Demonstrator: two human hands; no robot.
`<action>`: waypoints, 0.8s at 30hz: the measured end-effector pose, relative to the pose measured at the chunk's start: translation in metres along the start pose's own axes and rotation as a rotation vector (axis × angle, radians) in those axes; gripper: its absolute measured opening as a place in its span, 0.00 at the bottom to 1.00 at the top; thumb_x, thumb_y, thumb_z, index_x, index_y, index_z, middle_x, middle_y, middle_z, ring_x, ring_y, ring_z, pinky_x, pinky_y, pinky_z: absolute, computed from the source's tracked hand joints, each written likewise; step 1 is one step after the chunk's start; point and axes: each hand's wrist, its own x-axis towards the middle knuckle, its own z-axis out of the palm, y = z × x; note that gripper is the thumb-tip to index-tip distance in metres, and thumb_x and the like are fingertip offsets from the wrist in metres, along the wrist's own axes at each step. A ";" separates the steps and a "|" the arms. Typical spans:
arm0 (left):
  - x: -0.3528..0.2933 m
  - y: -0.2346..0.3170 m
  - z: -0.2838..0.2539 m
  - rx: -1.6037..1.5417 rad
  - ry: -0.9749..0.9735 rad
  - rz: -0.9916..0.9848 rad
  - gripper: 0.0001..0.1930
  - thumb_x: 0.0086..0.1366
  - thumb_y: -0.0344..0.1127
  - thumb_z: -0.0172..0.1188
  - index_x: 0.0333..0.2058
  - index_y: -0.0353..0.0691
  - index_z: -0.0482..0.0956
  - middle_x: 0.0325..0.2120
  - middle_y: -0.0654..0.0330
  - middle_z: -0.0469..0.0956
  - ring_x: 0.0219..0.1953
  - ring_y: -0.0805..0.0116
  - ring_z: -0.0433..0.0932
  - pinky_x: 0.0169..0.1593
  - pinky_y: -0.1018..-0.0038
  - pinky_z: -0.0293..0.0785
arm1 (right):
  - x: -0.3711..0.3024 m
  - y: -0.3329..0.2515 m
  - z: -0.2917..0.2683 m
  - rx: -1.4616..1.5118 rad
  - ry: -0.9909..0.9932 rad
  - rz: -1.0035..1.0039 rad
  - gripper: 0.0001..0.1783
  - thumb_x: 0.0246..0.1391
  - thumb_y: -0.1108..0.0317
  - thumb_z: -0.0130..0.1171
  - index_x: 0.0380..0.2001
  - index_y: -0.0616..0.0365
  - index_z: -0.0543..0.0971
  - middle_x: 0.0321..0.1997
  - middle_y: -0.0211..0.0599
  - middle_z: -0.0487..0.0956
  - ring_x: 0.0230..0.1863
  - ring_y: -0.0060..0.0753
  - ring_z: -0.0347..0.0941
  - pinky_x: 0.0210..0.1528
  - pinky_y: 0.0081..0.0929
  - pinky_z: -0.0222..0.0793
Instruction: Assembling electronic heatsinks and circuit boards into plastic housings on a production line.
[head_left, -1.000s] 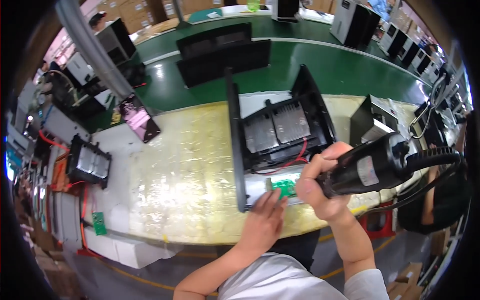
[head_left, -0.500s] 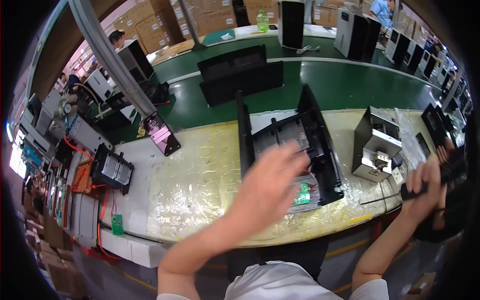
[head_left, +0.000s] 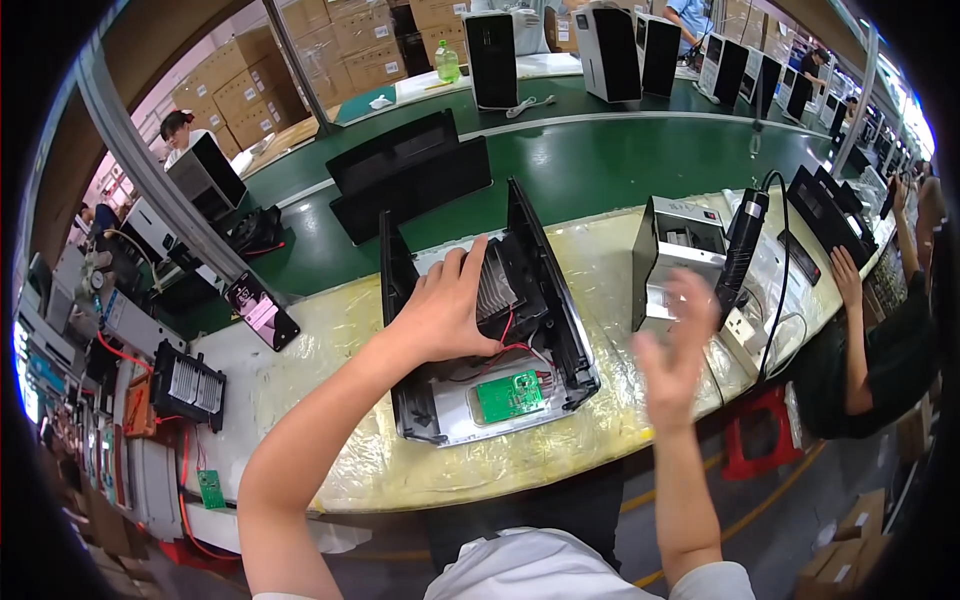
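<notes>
"Black housing (head_left: 548, 290), first of all: where is it, and what has changed around it?"

"It sits on the table (head_left: 330, 400), in front of the person, its two side walls standing up. A second ago the right hand held a black corded tool over the green circuit board (head_left: 510, 397) inside it, with the left fingers at that board. Now neither hand covers the board."

"Where did the corded tool (head_left: 743, 240) end up?"

"Slightly tilted, just beside the silver metal box (head_left: 680, 260), to the right of the housing. The right hand (head_left: 677, 345) is away from it, blurred, between housing and tool."

"Is that hand holding anything?"

"No, it looks bare, its thumb and fingers wide apart."

"And the left hand (head_left: 445, 310)?"

"Half a second ago it was a blur above the housing. Now it shows sharply, reaching in between the walls, over the finned metal block (head_left: 497, 285). Its fingers are spread, the thumb near the red wires (head_left: 508, 335). I cannot tell whether it grips the block."

"So how does the housing lie to the fingers?"

"Around the left ones, a wall on either side, and well left of the right ones. The board lies nearer the person than the left hand."
</notes>
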 end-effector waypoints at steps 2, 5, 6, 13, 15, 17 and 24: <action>-0.003 0.000 -0.002 -0.029 0.031 0.022 0.67 0.40 0.51 0.79 0.71 0.32 0.45 0.64 0.37 0.60 0.66 0.38 0.61 0.68 0.52 0.61 | -0.017 -0.012 0.043 0.378 -0.182 0.372 0.41 0.55 0.71 0.55 0.72 0.59 0.56 0.74 0.46 0.58 0.74 0.45 0.54 0.75 0.39 0.46; -0.012 0.004 -0.005 -0.037 0.163 0.092 0.64 0.37 0.49 0.78 0.70 0.34 0.52 0.61 0.38 0.63 0.63 0.38 0.64 0.66 0.53 0.62 | -0.026 -0.005 0.062 0.715 -0.235 0.572 0.41 0.57 0.68 0.51 0.74 0.60 0.52 0.77 0.50 0.53 0.77 0.45 0.50 0.76 0.37 0.44; -0.017 0.007 -0.008 -0.018 0.260 0.141 0.62 0.36 0.48 0.78 0.70 0.36 0.55 0.60 0.39 0.64 0.62 0.39 0.65 0.65 0.54 0.62 | -0.024 -0.007 0.063 0.715 -0.232 0.574 0.41 0.57 0.68 0.51 0.74 0.60 0.52 0.77 0.50 0.53 0.77 0.45 0.50 0.76 0.37 0.44; -0.046 0.029 -0.013 -0.004 0.199 0.136 0.63 0.35 0.47 0.79 0.71 0.42 0.55 0.59 0.42 0.64 0.61 0.42 0.65 0.64 0.53 0.59 | -0.022 -0.009 0.059 0.693 -0.123 0.535 0.39 0.58 0.68 0.50 0.72 0.61 0.55 0.75 0.53 0.56 0.74 0.46 0.55 0.75 0.38 0.47; -0.050 0.031 -0.006 0.020 0.179 0.147 0.63 0.36 0.47 0.79 0.72 0.42 0.53 0.59 0.40 0.64 0.61 0.42 0.65 0.65 0.53 0.59 | -0.021 -0.011 0.060 0.694 -0.125 0.535 0.38 0.58 0.68 0.50 0.72 0.61 0.55 0.75 0.52 0.57 0.74 0.46 0.55 0.75 0.38 0.48; -0.051 0.032 -0.002 -0.006 0.145 0.124 0.63 0.37 0.47 0.79 0.72 0.42 0.53 0.59 0.39 0.63 0.61 0.42 0.66 0.65 0.53 0.59 | -0.020 -0.012 0.060 0.686 -0.115 0.527 0.37 0.58 0.68 0.50 0.71 0.61 0.57 0.74 0.52 0.58 0.74 0.45 0.56 0.74 0.37 0.49; -0.050 0.038 -0.005 0.027 0.183 0.146 0.62 0.36 0.47 0.78 0.72 0.45 0.55 0.60 0.39 0.63 0.61 0.42 0.65 0.63 0.53 0.59 | -0.018 -0.006 0.054 0.687 -0.116 0.530 0.34 0.59 0.71 0.50 0.69 0.60 0.60 0.72 0.46 0.61 0.72 0.45 0.58 0.74 0.39 0.50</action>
